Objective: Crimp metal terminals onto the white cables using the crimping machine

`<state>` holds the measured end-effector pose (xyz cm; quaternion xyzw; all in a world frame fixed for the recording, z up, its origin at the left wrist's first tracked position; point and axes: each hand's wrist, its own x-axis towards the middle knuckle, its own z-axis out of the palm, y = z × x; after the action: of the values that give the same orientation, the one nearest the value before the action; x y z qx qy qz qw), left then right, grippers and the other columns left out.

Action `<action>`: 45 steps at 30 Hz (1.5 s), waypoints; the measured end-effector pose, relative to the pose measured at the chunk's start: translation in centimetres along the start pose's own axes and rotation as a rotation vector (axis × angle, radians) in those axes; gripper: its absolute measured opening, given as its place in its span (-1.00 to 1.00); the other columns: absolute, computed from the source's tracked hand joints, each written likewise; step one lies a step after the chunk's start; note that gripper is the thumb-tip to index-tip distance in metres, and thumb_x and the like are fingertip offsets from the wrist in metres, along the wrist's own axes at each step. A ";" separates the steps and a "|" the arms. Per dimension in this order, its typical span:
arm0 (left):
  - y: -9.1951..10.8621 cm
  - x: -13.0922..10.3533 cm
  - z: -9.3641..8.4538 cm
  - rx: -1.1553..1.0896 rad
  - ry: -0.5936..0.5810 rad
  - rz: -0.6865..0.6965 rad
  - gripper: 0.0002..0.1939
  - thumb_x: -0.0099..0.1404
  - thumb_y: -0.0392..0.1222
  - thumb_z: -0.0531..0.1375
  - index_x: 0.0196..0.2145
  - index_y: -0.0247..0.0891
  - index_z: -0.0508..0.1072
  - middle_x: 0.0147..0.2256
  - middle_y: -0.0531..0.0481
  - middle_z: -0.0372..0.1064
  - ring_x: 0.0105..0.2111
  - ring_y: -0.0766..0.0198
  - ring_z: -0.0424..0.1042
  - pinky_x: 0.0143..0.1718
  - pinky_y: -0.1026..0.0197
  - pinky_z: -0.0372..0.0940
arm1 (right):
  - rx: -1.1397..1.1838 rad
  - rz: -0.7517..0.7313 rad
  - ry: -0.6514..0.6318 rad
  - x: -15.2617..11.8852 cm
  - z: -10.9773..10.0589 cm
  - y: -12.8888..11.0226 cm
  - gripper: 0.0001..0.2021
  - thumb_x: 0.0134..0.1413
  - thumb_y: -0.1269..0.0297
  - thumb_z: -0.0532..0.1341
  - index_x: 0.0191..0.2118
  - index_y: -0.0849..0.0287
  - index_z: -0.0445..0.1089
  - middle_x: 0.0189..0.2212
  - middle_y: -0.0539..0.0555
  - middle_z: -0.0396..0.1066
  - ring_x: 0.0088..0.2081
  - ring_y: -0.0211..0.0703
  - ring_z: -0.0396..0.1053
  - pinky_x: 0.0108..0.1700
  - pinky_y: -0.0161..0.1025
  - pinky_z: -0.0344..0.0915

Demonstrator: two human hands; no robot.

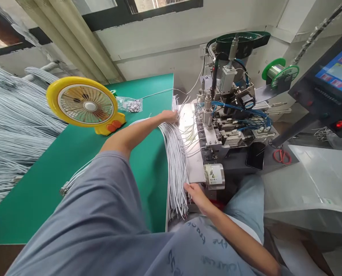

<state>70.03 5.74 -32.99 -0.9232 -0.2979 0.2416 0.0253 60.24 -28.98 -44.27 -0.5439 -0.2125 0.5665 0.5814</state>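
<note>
A thick bundle of thin white cables point(176, 165) lies along the right edge of the green table, its loose ends hanging toward me. My left hand point(170, 116) reaches over the bundle's far end, fingers curled beside the machine's pale feed plate point(194, 163). What is in those fingers is hidden. Lower down, my right hand point(194, 191) is closed at the bundle's right side, thumb and forefinger pinching at a white cable. Several single cables run from the plate into the clamps of the machine point(228, 115).
A yellow fan point(110, 124) and a clear bag of small metal parts point(132, 105) stand on the green table point(142, 153). More cables point(18, 126) hang at left. A phone point(255, 156), red scissors point(282, 156), wire spool point(277, 72) and control screen point(339, 71) are at right.
</note>
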 end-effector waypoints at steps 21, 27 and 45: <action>2.6 -10.0 4.2 -0.172 0.491 0.609 -0.65 0.34 -0.17 -0.09 -0.20 -0.32 0.45 -0.18 -0.17 0.38 -0.13 0.15 0.34 -0.06 0.11 0.21 | -0.492 -0.337 0.270 -0.4 -2.8 -4.4 -0.66 0.09 0.24 0.07 -0.06 0.24 0.38 -0.32 0.12 0.46 -0.34 -0.15 0.39 -0.19 -0.19 0.26; 3.8 -16.0 10.3 -0.352 0.630 0.695 -0.68 0.37 -0.20 -0.15 -0.27 -0.28 0.38 -0.21 -0.17 0.39 -0.15 0.21 0.36 -0.09 0.10 0.27 | -0.699 -0.237 0.280 5.3 -0.7 -8.8 -0.91 -0.02 0.31 0.19 -0.42 0.24 0.32 -0.62 -0.07 0.20 -0.46 -0.23 0.25 -0.29 -0.25 0.22; 7.9 -17.3 12.4 -0.119 0.567 1.192 -0.59 0.39 -0.09 -0.17 -0.11 -0.29 0.41 -0.14 -0.10 0.43 -0.09 0.18 0.33 0.12 -0.05 0.05 | -0.213 -0.053 -0.180 -1.5 -4.7 -14.2 -0.96 0.14 0.41 0.09 -0.34 0.21 0.22 -0.68 -0.20 -0.09 -0.68 -0.48 -0.16 -0.67 -0.52 -0.10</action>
<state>56.31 -11.65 -38.00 -0.9576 0.2693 -0.0549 -0.0864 69.98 -28.79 -32.82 -0.5437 -0.3370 0.5717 0.5138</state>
